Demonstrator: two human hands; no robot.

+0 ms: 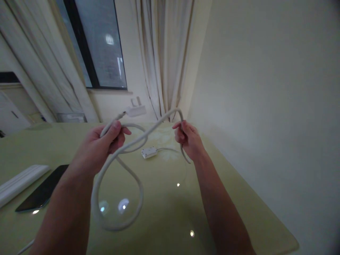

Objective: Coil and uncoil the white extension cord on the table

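Note:
My left hand (pixel 106 140) is closed around a thick white cable (pixel 140 192) close to one end. From that end a white adapter with a pronged plug (pixel 136 109) sticks out beyond my fingertips. Farther right, my right hand (pixel 187 136) pinches the same cable between thumb and fingers, with a short length hanging below. Between the hands the cable rises to the right, and a wide loop of it droops over the table. A small white block (pixel 149 152) on a thin cord lies on the table past the loop; it looks like a socket block.
The glossy yellow-green table (pixel 164 212) reflects several lights. At left lie a black tablet-like slab (pixel 44 189) and a long white bar (pixel 22 181). A wall (pixel 265 106) runs along the right edge; curtains (pixel 167 53) and a window (pixel 99 42) are behind.

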